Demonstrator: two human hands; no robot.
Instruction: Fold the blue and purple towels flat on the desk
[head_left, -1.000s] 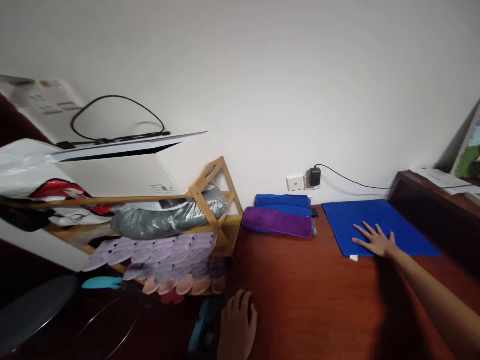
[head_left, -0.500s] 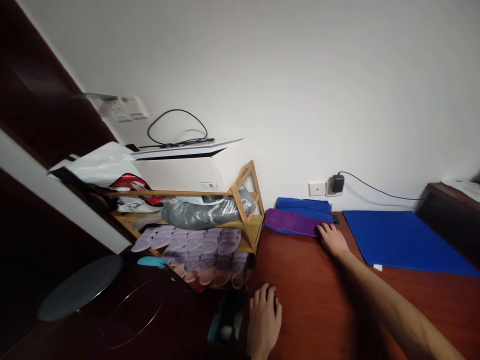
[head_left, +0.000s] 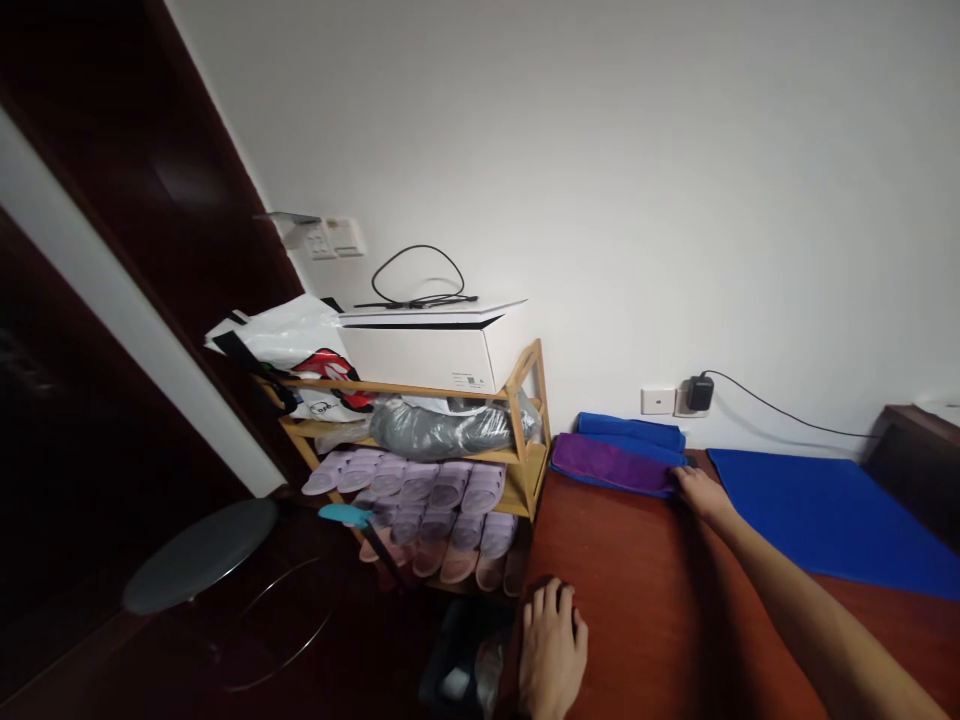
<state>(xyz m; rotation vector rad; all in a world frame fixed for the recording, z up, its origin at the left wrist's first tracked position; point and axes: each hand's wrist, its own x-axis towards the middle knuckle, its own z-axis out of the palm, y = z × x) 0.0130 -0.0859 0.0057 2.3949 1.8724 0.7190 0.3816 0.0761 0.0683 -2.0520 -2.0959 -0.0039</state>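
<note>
A folded purple cloth [head_left: 611,463] with blue along its edges lies at the table's back left, in front of a folded blue cloth [head_left: 630,431]. My right hand [head_left: 703,494] is at the purple cloth's right end, its fingers bent together over the corner; the fingertips are partly hidden. My left hand [head_left: 553,648] rests palm down on the near left edge of the reddish-brown table [head_left: 622,580], fingers slightly apart and holding nothing. To the right of my right hand a blue cloth [head_left: 825,515] is spread flat.
Left of the table stands a wooden rack [head_left: 517,440] bearing a white box [head_left: 420,355], a plastic bag [head_left: 292,335] and several lilac slippers [head_left: 450,485]. A round stool [head_left: 202,555] is at lower left. A black plug [head_left: 700,393] with a cable sits in the wall.
The view has shifted left, so things sit further right in it. My right hand's fingers have drawn in at the purple cloth's right end. My left hand stays on the table edge.
</note>
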